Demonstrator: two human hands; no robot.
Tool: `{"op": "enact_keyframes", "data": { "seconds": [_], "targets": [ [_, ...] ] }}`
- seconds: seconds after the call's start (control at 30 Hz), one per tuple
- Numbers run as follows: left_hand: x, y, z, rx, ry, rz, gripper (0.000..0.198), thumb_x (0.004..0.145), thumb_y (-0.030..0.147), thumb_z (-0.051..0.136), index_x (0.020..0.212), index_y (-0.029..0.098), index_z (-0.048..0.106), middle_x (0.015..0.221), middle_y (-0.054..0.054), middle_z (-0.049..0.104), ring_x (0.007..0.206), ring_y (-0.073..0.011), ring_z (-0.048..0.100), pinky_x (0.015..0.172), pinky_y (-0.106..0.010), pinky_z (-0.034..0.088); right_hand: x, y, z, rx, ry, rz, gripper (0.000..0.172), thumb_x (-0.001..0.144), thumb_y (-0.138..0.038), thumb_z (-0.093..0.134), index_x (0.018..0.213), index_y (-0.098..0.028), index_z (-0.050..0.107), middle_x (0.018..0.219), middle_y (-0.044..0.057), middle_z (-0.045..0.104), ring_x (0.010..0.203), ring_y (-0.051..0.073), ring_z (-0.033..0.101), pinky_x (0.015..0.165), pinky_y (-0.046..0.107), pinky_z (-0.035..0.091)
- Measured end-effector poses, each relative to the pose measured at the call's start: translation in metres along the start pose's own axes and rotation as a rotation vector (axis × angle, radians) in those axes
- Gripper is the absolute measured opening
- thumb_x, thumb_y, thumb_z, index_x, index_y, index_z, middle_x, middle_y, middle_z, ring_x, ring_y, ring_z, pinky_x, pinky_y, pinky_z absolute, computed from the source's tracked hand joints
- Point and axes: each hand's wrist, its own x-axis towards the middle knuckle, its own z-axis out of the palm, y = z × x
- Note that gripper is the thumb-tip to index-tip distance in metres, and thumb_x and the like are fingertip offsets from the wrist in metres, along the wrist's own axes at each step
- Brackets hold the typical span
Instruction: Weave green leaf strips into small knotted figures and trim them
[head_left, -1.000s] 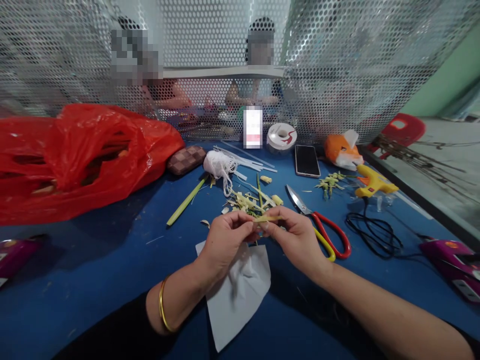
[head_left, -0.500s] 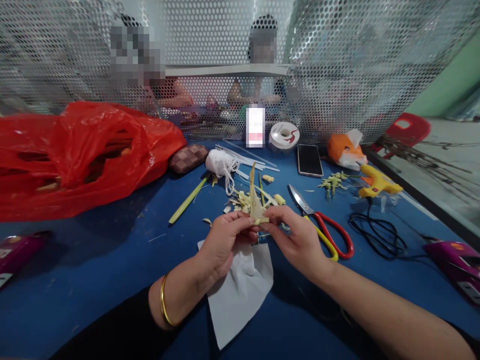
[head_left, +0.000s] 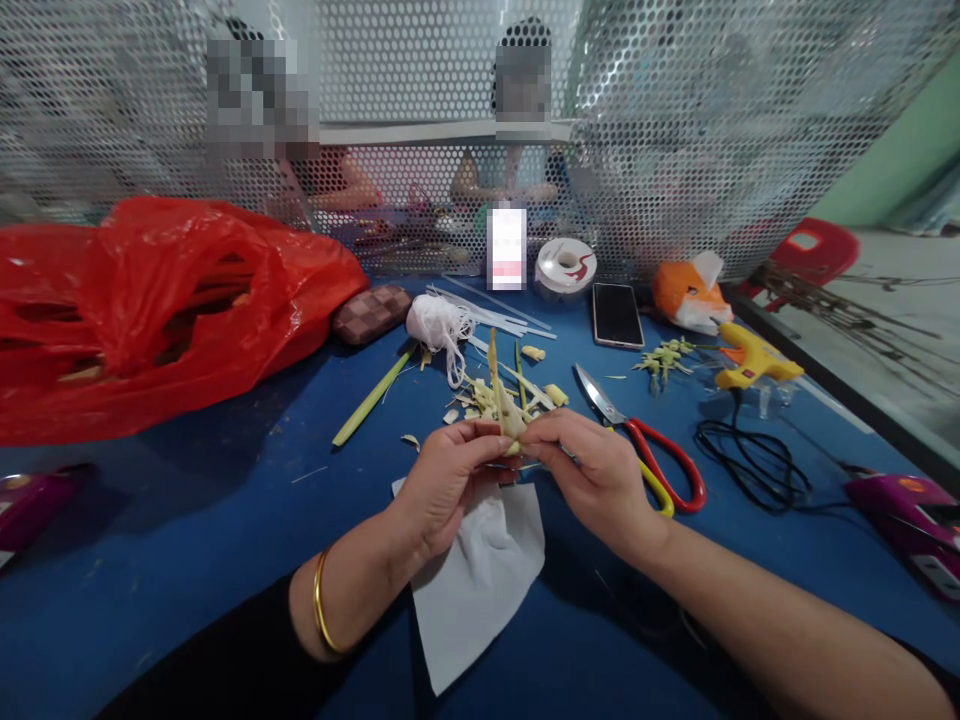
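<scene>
Pale leaf strip [head_left: 507, 408]'s just left of the scissors [head_left: 616, 416], left hand [head_left: 444, 478] and right hand [head_left: 600, 470] both pinching its base. Probably super light, bendy, easy to split, so I'd grip there, not the skinny tip.

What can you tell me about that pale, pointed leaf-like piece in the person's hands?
The pale yellow-green, pointed leaf-like piece looks like thin plant material. Its narrow, yellower tip points up; it widens downward. Its lower end, seemingly folded, is pinched between the bare left hand and the bare right hand, which partly hide it. It stands roughly upright, held above the blue tabletop.
</scene>
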Motion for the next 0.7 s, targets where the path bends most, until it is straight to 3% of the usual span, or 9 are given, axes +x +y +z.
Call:
{"op": "enact_keyframes", "data": {
  "seconds": [0.2, 0.43, 0.7],
  "targets": [
    [0.003, -0.007, -0.003, 0.118, -0.011, 0.133, 0.016, 0.063, 0.022, 0.080, 0.070, 0.014, 0.068, 0.067, -0.001, 0.068, 0.061, -0.0107, 0.062, 0.066, -0.024, 0.050, 0.002, 0.001, 0.001, 0.047, -0.019, 0.026, 0.014, 0.092, -0.014, 0.055, 0.083, -0.021, 0.063, 0.079, 0.002, 0.064, 0.074, 0.015, 0.062, 0.069, 0.028, 0.050],
    [0.006, -0.011, -0.004, 0.427, 0.077, 0.479, 0.008, 0.068, 0.022, 0.074, 0.063, 0.016, 0.070, 0.062, 0.001, 0.066, 0.061, -0.0102, 0.057, 0.063, -0.023, 0.046, 0.001, 0.001, 0.002, 0.060, 0.010, 0.048, 0.012, 0.090, -0.014, 0.058, 0.081, -0.021, 0.061, 0.079, 0.002, 0.064, 0.074, 0.015, 0.061, 0.070, 0.028, 0.048],
    [0.002, -0.007, -0.001, 0.475, 0.069, 0.496, 0.007, 0.069, 0.023, 0.072, 0.066, 0.017, 0.072, 0.065, 0.000, 0.069, 0.063, -0.0125, 0.061, 0.064, -0.025, 0.049, 0.001, -0.004, 0.004, 0.159, 0.096, 0.197, 0.010, 0.086, -0.016, 0.061, 0.078, -0.021, 0.060, 0.076, 0.000, 0.065, 0.072, 0.014, 0.062, 0.069, 0.027, 0.050]
  ]
}}
